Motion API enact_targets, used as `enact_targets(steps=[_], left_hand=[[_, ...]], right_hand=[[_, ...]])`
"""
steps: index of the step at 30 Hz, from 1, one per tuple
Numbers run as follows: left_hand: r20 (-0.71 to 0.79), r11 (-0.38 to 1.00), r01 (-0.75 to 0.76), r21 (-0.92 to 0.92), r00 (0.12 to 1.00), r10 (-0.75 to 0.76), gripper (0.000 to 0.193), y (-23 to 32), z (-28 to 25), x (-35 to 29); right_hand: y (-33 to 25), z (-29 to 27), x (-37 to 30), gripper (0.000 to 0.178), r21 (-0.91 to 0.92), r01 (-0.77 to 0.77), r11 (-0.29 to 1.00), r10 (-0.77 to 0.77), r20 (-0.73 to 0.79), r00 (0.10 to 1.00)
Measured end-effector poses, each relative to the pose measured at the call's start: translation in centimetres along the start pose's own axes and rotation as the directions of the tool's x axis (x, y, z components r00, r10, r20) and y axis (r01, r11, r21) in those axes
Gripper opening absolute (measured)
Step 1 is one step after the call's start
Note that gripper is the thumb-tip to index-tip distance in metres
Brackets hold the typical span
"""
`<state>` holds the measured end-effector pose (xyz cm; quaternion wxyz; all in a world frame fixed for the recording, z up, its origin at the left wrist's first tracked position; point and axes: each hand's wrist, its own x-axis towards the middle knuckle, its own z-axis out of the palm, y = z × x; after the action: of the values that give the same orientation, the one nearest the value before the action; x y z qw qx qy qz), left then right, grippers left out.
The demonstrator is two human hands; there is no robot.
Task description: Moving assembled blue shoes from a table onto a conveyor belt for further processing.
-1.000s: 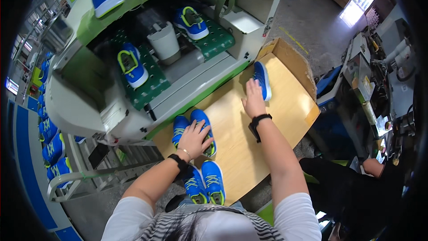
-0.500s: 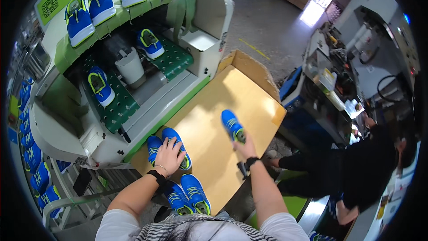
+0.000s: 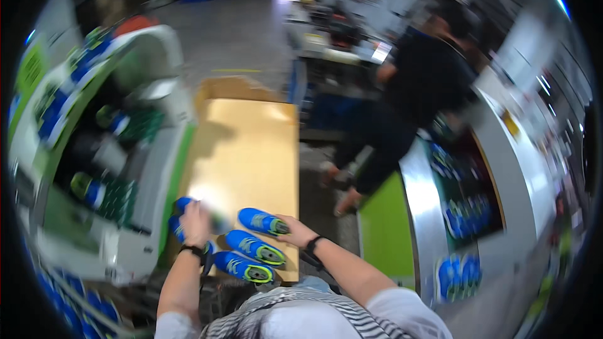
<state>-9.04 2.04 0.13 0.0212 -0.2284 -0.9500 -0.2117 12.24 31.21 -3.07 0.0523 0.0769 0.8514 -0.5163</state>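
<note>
My right hand [image 3: 296,231] grips a blue sneaker [image 3: 259,220] by its heel, its toe pointing left over the cardboard-coloured tabletop [image 3: 251,144]. Just nearer to me lie two matching sneakers side by side, one blue sneaker [image 3: 250,245] and another blue sneaker [image 3: 235,265], both with yellow-green linings and laces. My left hand [image 3: 196,226] is over a further pair at the table's left edge, where a blue toe [image 3: 183,203] shows beyond the fingers. Motion smears this hand, so its hold is unclear.
A white and green machine [image 3: 179,176] borders the table on the left, with sneakers on its perforated green belts. A co-worker in dark clothes [image 3: 414,81] stands at the right beside a workbench. More blue sneakers [image 3: 461,276] sit in another machine at right.
The view has swung to the right. My right hand has brought its sneaker nearer, beside the pair close to me. My left hand stays at the left pair.
</note>
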Motion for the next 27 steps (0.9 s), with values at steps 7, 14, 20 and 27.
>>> enact_targets(steps=[7, 14, 20, 27], left_hand=[[0.016, 0.985, 0.005, 0.170, 1.000, -0.008, 0.053, -1.6, 0.1, -3.2], [-0.004, 0.991, 0.003, 0.137, 1.000, -0.002, 0.051, -1.0, -0.4, -3.3], [-0.023, 0.991, -0.006, 0.134, 1.000, 0.009, 0.050, -1.4, -0.3, -3.3], [-0.033, 0.993, -0.016, 0.120, 0.999, 0.020, 0.050, -1.9, -0.2, -3.4]], right_hand=[[-2.7, 4.0, -0.7, 0.080, -0.364, -0.095, 0.926, -0.014, -0.285, 0.958], [-4.4, 3.7, -0.6, 0.065, -0.367, -0.290, 0.884, 0.187, -0.292, 0.938], [-5.0, 3.3, -0.5, 0.078, -0.367, -0.325, 0.871, 0.249, -0.239, 0.939], [-5.3, 3.4, -0.7, 0.076, -0.367, -0.323, 0.872, 0.245, -0.245, 0.938]])
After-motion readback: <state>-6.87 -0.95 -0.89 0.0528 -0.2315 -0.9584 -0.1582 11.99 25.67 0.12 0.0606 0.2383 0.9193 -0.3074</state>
